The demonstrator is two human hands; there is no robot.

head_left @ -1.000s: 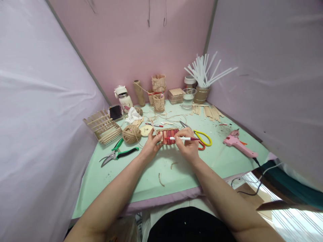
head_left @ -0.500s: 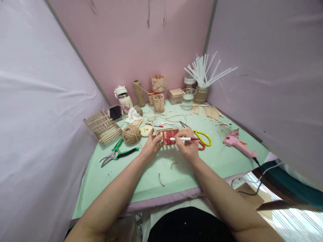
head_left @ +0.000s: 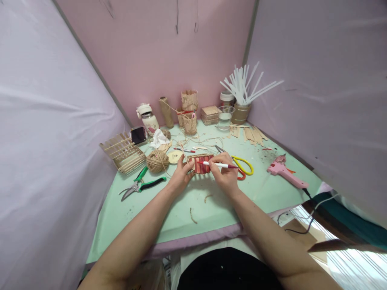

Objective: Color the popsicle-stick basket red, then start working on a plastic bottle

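Observation:
My left hand (head_left: 182, 173) is closed on the left end of a small craft-stick piece (head_left: 203, 166) coloured in red and pink stripes, with twine along its upper edge. A white marker (head_left: 222, 164) with a dark red end is pinched in my right hand (head_left: 225, 175). Its tip touches or hovers just over the left stripes; I cannot tell which. Scissors with yellow and red handles (head_left: 244, 164) lie partly behind my right hand. A ball of twine (head_left: 157, 160) and a round pale disc (head_left: 174, 156) sit left of the piece.
Green-handled pruning shears (head_left: 140, 185) lie at left, beside a slatted stick rack (head_left: 123, 152). At right rests a pink glue gun (head_left: 287, 173) with its cord over the table edge. A cup of water (head_left: 225, 120), loose craft sticks (head_left: 252, 133) and a white bottle (head_left: 148, 119) stand or lie behind.
The marker's tip has shifted very slightly up over the stripes, and its rear end tilts a little lower. Both hands otherwise keep their places.

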